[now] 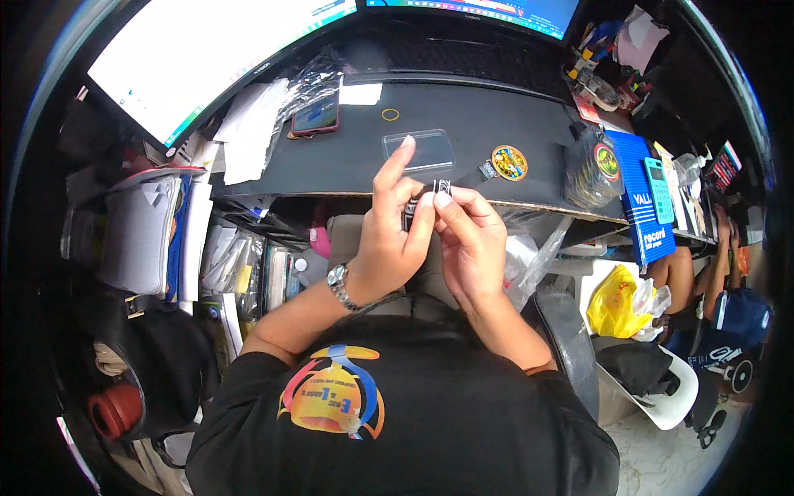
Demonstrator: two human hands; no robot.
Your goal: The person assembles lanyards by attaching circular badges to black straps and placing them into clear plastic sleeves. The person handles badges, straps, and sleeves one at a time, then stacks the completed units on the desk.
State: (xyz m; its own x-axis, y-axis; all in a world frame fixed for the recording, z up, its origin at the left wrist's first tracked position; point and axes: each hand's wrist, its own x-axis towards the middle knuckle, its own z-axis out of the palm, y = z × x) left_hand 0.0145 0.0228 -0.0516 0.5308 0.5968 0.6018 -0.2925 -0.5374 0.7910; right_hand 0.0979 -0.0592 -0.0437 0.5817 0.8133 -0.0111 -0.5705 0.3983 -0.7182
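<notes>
In front of my chest, just off the near edge of the desk, both hands pinch a small black piece with white markings (442, 186). Its exact kind is too small to make out. My left hand (389, 231) grips it by thumb and fingers, index finger raised, and part of the black piece shows behind the fingers. Thumb and index finger of my right hand (471, 236) close on its right end. Beyond the fingertips lies a clear rectangular plastic case (432, 151). To its right sit a round orange-and-yellow patterned disc (509, 164) and a small greyish piece (487, 170).
A phone (317, 117), white papers (252, 124) and a yellow rubber band (389, 115) lie on the black desk (339, 169). Stacked clear packs (592, 169), a blue record book (638, 198) and a teal calculator (658, 190) stand right. Another person's legs (672, 277) show beyond.
</notes>
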